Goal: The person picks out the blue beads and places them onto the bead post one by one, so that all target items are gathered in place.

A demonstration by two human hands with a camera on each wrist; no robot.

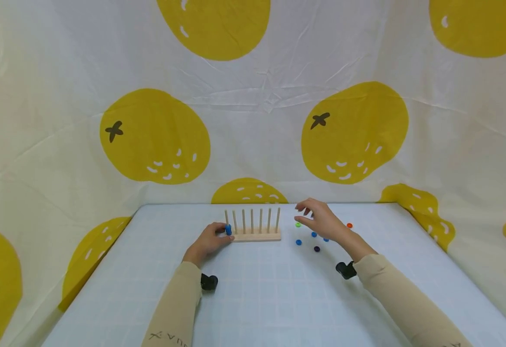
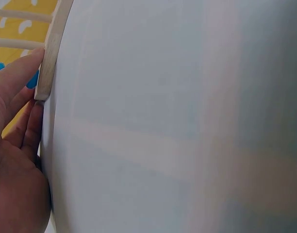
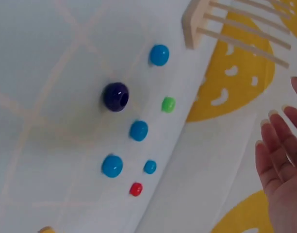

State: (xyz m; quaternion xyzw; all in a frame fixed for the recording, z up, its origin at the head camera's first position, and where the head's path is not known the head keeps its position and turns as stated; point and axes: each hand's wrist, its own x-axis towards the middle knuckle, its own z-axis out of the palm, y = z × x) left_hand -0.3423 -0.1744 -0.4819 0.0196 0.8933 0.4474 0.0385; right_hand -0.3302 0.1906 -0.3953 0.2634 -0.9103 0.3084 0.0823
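Note:
A wooden peg rack (image 1: 257, 237) with several upright pegs stands toward the back of the table. Blue beads (image 1: 228, 229) sit on its leftmost peg. My left hand (image 1: 209, 241) grips the left end of the rack's base, with the thumb along the base and fingers round the end in the left wrist view. To the right of the rack, my right hand (image 1: 324, 222) is above the table, thumb and fingers apart, holding nothing. Loose beads lie below and around it: a green bead (image 3: 168, 104), a dark purple bead (image 3: 116, 96), a red bead (image 3: 136, 189) and several blue ones.
A pale checked cloth covers the table (image 1: 261, 299). Behind it hangs a white curtain (image 1: 253, 144) printed with large yellow fruit. A yellow-orange piece (image 3: 46, 229) shows at the lower edge of the right wrist view.

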